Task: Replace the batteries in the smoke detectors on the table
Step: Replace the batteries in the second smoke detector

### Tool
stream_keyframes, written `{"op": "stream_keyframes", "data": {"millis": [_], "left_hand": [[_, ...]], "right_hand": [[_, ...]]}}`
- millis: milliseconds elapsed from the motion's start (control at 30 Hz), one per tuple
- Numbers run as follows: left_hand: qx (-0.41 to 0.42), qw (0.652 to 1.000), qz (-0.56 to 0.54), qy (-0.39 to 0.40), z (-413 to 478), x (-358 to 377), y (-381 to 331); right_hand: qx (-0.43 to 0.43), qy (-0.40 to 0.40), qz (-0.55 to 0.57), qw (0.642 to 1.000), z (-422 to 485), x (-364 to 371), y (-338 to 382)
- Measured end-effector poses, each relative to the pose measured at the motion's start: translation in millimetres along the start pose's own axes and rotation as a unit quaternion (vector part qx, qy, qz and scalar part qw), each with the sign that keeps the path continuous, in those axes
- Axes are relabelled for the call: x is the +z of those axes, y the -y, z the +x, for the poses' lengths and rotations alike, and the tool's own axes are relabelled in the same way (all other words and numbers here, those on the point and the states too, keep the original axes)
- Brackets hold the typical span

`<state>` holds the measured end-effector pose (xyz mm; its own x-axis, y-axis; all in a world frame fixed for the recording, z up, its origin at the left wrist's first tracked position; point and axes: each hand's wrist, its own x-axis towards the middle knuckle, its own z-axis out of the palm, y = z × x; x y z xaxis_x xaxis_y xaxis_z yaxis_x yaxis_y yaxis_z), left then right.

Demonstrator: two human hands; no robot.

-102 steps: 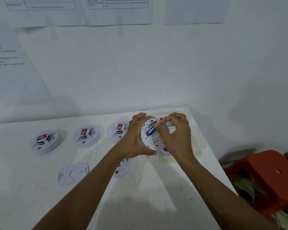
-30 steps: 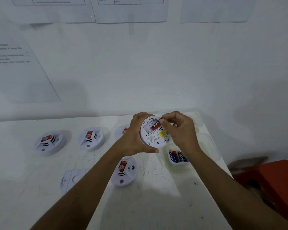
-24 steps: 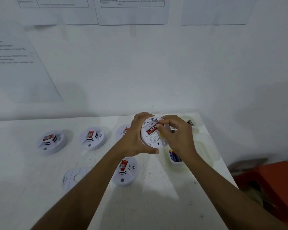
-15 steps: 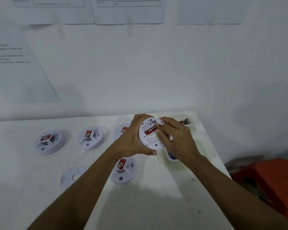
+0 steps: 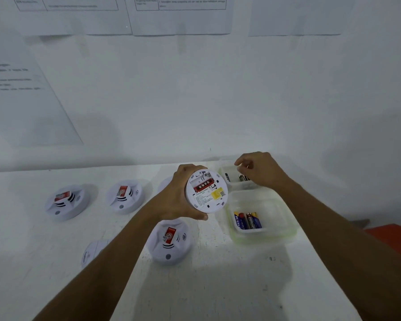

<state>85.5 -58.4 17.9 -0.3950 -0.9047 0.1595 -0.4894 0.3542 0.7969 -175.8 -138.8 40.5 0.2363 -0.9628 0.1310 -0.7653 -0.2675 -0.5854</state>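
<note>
- A leftmost smoke detector (image 5: 66, 201) lies face up on the white table (image 5: 218, 286), towards the left along the far edge. A red label is seen on its top.
- A second detector (image 5: 125, 195) lies just to its right, apart from it and also face up.
- A flat white mounting plate (image 5: 92, 252) lies nearer the front edge, partly hidden by the left forearm.
- A third detector (image 5: 164, 185) is seen only as a sliver behind the left hand.
- A front detector (image 5: 170, 240) lies face up below the left wrist.
- The left hand (image 5: 174, 198) is clamped on the held detector (image 5: 206, 191). The fingers (image 5: 188, 167) are curled over the upper rim and the thumb is pressed on the lower rim. The forearm rises from the lower left. This detector is raised above the table and tilted, with its back turned to the camera. A red battery (image 5: 203, 185) is seen in its open bay.
- A far container (image 5: 225, 172) stands at the far right corner, with dark batteries (image 5: 242, 178) inside.
- A near container (image 5: 278, 228) of clear plastic stands by the right edge and holds spare batteries (image 5: 247, 220) laid side by side.
- The right hand (image 5: 259, 170) is held over the far container, knuckles up. The fingers (image 5: 239, 163) are loosely curled, with forefinger and thumb close together. Whether anything is pinched cannot be told. The forearm reaches in from the lower right.
- A red stool (image 5: 391, 239) is seen beyond the right edge.
</note>
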Motion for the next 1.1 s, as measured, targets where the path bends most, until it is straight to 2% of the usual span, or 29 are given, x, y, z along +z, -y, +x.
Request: {"op": "stream_keyframes", "data": {"millis": [167, 367, 567, 667, 767, 867, 967, 1100], "left_hand": [[0.000, 1.000, 0.004, -0.003, 7.3, 2.3, 1.1], [0.005, 1.000, 0.007, -0.008, 12.9, 4.5, 8.5], [-0.004, 1.000, 0.006, -0.007, 12.9, 5.2, 10.7], [-0.009, 1.000, 0.003, -0.009, 13.1, 5.7, 9.3], [-0.007, 1.000, 0.001, -0.009, 12.4, 5.7, 7.5], [-0.006, 1.000, 0.000, -0.010, 12.2, 8.1, 5.6], [-0.002, 1.000, 0.007, -0.012, 10.5, 12.8, 1.1], [0.004, 1.000, 0.010, -0.018, 3.4, 16.5, -7.2]], "right_hand": [[0.022, 0.169, -0.074, 0.983, 34.7, 14.7, 1.2], [0.050, 0.194, -0.082, 0.976, 44.9, 22.1, 5.9], [0.044, 0.174, -0.064, 0.982, 38.7, 21.3, -1.8], [0.038, 0.125, -0.031, 0.991, 34.8, 14.5, -1.2], [0.026, 0.036, 0.068, 0.997, 19.4, -2.5, 13.2], [0.010, -0.019, 0.203, 0.979, -8.6, -20.0, 40.2], [-0.008, -0.016, 0.281, 0.960, -36.6, -22.7, 63.7], [-0.010, 0.001, 0.292, 0.956, -61.5, -6.8, 77.9]]}}
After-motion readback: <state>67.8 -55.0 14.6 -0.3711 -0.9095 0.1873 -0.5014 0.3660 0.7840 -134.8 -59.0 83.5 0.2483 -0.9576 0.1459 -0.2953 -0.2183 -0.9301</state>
